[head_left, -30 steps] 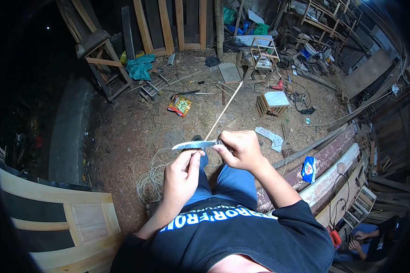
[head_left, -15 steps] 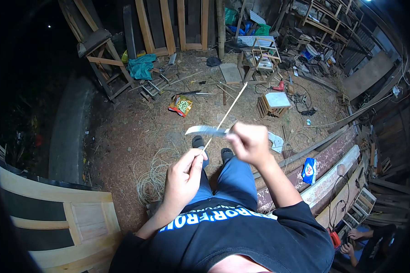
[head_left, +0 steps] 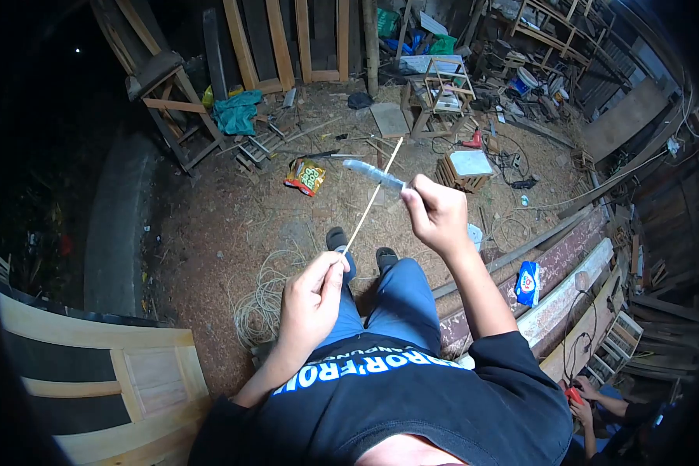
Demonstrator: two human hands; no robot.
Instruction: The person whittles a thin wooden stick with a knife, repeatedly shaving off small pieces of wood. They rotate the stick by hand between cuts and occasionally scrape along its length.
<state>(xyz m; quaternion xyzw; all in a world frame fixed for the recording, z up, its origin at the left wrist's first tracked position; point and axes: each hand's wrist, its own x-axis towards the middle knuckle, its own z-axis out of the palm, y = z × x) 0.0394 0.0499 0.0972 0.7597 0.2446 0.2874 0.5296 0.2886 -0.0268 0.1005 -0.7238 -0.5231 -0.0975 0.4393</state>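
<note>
A thin light wooden stick (head_left: 370, 203) slants up and away from my left hand (head_left: 312, 299), whose fingers pinch its lower end. My right hand (head_left: 440, 215) is closed round the handle of a knife (head_left: 374, 172). The knife's curved blade is smeared by motion and points left, crossing the upper part of the stick. Whether blade and stick touch, I cannot tell. The knife's handle is mostly hidden in my fist.
Coiled cane strands (head_left: 260, 307) lie left of my feet. A yellow-red packet (head_left: 306, 177) and a crate with a white top (head_left: 470, 163) stand ahead. A wooden panel (head_left: 151, 377) is at lower left. Another person's hands (head_left: 586, 396) hold something red at lower right.
My right hand and the knife have moved up and away from my left hand, along the stick. The stick has tilted slightly left. The other person's hands have moved together at the red object.
</note>
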